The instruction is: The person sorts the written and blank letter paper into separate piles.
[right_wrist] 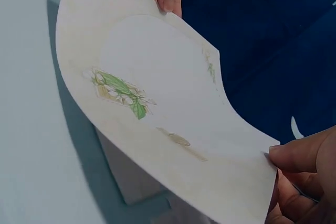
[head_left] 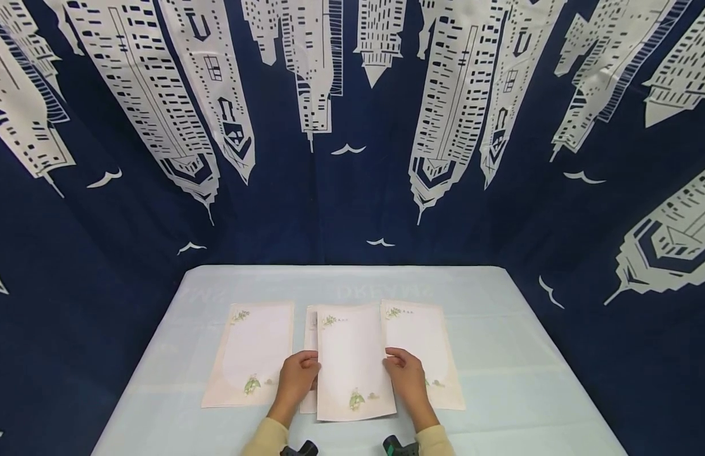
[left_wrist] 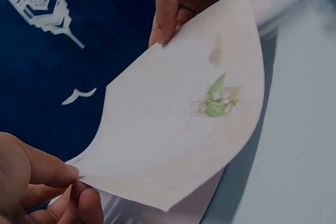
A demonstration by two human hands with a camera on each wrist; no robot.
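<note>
Two Hands Lift One Sheet of Flower Paper

Here, the left hand (head_left: pixel 297 378) pinches the left edge of a pale pink sheet of letter paper with a small green flower picture (head_left: pixel 352 362). In the left wrist view, the thumb (left_wrist: pixel 44 167) sits on top of the paper's edge and the curled fingers (left_wrist: pixel 84 205) are under it. The right hand (head_left: pixel 407 375) pinches the right edge of the same sheet. In the right wrist view, its thumb (right_wrist: pixel 302 153) presses down on the paper's edge and the other fingers (right_wrist: pixel 294 203) curl below.

The sheet is held up a little off the table, in the middle, between both hands. It bends in a soft curve, and its shadow falls on the table under it.

Another sheet (head_left: pixel 310 354) peeks out from under the held one on its left side. A flat pink sheet with the same flower (head_left: pixel 251 353) lies on the left, just beside the left hand. A third pink sheet (head_left: pixel 425 347) lies on the right, partly under the right hand.

All the paper is on a light blue tablecloth (head_left: pixel 500 354). Behind the table hangs a dark blue curtain with white tall buildings and birds (head_left: pixel 352 126).
</note>
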